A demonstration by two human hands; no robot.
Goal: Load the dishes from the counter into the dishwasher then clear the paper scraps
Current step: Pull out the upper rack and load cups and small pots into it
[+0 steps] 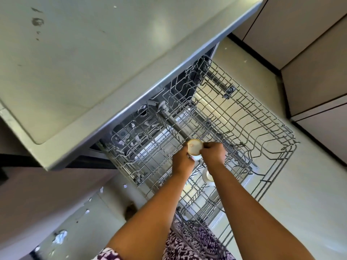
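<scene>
Both my hands hold a small cream cup (195,146) upside down, its base facing me, over the pulled-out upper rack (244,117) of the open dishwasher. My left hand (182,158) grips the cup's left side and my right hand (214,152) pinches its right side. Under my right forearm, a white dish (206,176) sits in the rack. Paper scraps (60,236) lie on the floor at the lower left, and more scraps (137,137) sit in the lower rack area near the dishwasher's opening.
The pale green counter (84,62) fills the upper left, with dark smudges (37,21) on it. Beige cabinet doors (309,53) stand at the right. The lower rack (202,203) extends toward me above the floor. My patterned garment (187,244) shows at the bottom.
</scene>
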